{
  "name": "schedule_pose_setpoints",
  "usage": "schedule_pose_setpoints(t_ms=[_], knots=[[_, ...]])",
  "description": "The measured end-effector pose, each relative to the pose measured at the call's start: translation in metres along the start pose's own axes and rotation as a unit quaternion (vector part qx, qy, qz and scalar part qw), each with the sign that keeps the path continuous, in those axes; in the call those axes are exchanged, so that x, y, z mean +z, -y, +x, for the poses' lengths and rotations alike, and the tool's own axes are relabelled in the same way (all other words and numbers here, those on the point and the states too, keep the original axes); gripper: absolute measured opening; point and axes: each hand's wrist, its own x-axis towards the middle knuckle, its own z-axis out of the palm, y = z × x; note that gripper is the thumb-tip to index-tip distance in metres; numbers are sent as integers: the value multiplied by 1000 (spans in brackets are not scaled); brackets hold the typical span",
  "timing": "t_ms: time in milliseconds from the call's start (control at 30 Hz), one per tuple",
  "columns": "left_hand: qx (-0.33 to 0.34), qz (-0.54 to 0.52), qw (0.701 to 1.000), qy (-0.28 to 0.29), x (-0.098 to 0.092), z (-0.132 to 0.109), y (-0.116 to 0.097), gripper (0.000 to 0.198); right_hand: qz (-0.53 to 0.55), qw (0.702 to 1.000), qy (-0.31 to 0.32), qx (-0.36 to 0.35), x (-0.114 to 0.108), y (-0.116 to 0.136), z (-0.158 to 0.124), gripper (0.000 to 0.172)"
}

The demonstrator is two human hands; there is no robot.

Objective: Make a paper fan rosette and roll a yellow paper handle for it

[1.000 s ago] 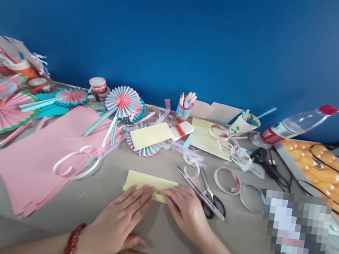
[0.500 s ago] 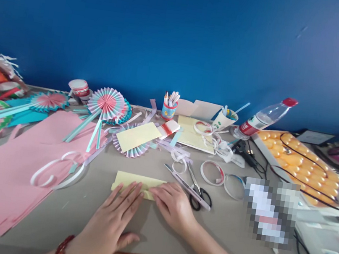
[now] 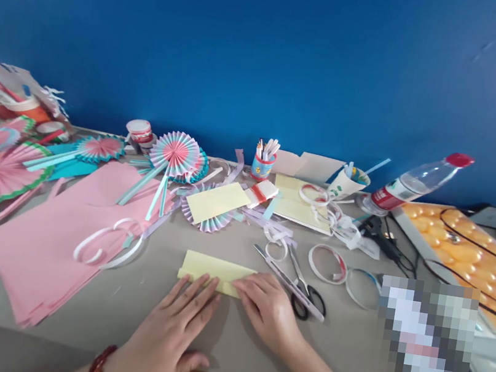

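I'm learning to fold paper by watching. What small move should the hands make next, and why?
Perhaps slide the right hand along the yellow paper, pressing its near side flat: that side appears folded over in a narrow band, and the left hand, spread out, also rests on it.

A plain blue wall (image 3: 267,58) spans the far side, deep in tone at left, paler and purplish at far right, with a faint mark (image 3: 482,52) there. A grey table (image 3: 344,356) stands against it, under soft, diffuse light.
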Motion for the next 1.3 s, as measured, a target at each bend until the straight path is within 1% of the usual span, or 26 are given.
schedule_pose_setpoints(t_ms=[200, 500, 767, 967, 1100, 1300], knots=[[-14, -23, 1000, 9, 2, -2, 0, 79, 0, 1000, 4, -4, 0, 0, 0, 19], [-23, -44, 998, 31, 1, -6, -2, 80, -9, 999, 44, 6, -3, -1, 0, 27], [-20, -46, 997, 53, -3, -7, -1, 78, -5, 999, 40, 6, -4, -1, 1, 30], [-23, -53, 997, 50, -4, -5, -2, 80, 2, 999, 44, 6, -5, -1, 1, 29], [-21, -51, 997, 53, -5, -5, -2, 80, -1, 999, 43, -1, -6, -1, 2, 32], [-21, -49, 997, 60, -6, -5, 0, 75, 2, 999, 45, -10, -6, -2, 3, 32]])
